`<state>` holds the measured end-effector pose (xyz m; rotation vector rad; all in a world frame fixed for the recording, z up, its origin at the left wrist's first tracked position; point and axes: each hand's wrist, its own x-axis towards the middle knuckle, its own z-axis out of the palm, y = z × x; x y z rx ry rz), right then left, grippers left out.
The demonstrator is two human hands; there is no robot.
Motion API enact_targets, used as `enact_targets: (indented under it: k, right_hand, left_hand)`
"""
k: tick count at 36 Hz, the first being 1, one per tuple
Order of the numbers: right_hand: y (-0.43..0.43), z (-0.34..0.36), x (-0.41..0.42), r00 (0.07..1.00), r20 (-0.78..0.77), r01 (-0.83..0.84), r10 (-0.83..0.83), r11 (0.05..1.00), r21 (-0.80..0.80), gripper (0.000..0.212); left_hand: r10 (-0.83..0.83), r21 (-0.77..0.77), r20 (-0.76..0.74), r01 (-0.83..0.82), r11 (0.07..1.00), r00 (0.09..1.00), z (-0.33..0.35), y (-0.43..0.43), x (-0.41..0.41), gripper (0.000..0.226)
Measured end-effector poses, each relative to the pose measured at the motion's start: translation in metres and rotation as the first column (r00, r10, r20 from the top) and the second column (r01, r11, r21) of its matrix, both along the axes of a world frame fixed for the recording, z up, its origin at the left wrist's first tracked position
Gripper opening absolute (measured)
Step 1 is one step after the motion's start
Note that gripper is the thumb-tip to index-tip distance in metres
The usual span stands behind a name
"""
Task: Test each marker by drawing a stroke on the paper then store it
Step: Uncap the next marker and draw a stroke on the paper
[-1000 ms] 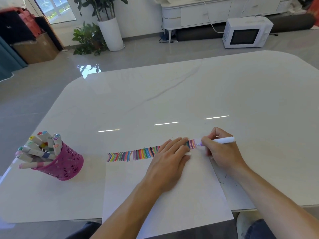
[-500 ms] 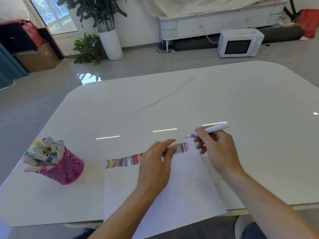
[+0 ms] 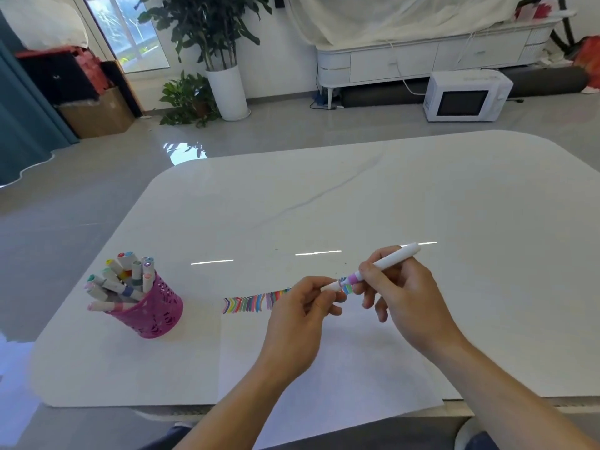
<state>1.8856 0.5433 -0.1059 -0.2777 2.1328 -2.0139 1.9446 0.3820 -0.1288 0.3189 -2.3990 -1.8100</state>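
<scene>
The right hand [image 3: 402, 297] grips a white marker [image 3: 393, 258] between thumb and fingers, raised above the table [image 3: 324, 206] with its purple tip end pointing left. The left hand [image 3: 302, 316] pinches a small white cap [image 3: 330, 286] right at that tip; whether the cap is already seated is hard to tell. Below both hands lies a sheet of paper [image 3: 341, 368] with a row of coloured strokes [image 3: 250, 303] along its far edge. To the left, well apart, a pink cup [image 3: 156, 315] holds more markers [image 3: 126, 277].
</scene>
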Motion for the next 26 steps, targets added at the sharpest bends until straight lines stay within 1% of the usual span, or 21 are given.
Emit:
enact_targets:
  k: [7, 11, 16, 20, 26]
  right_hand:
    - [-0.008, -0.007, 0.001, 0.999, -0.033, -0.028, 0.028, 1.000, 0.014, 0.014]
    - [-0.011, -0.010, 0.000, 1.000, 0.001, -0.012, 0.012, 0.998, -0.054, 0.017]
    - [-0.014, -0.013, 0.002, 0.999, 0.034, 0.007, -0.003, 0.991, -0.135, 0.016]
    - [-0.014, -0.015, 0.005, 1.000, 0.022, 0.024, -0.021, 0.989, -0.145, 0.014]
    - [-0.015, -0.018, 0.010, 0.998, 0.044, 0.051, -0.045, 0.987, -0.153, 0.013]
  left_hand:
    - [-0.011, -0.006, 0.009, 0.011, 1.000, 1.000, 0.000, -0.005, 0.000, 0.017]
    - [-0.006, 0.039, 0.004, 0.006, 0.999, 1.000, 0.003, -0.008, -0.001, 0.018]
    - [0.007, 0.061, -0.019, -0.006, 0.998, 1.000, 0.006, -0.009, -0.003, 0.018]
    - [0.005, 0.015, -0.030, -0.005, 1.000, 1.000, 0.010, -0.010, -0.006, 0.018]
    - [-0.015, -0.024, -0.032, 0.014, 1.000, 0.999, 0.009, -0.010, -0.005, 0.019]
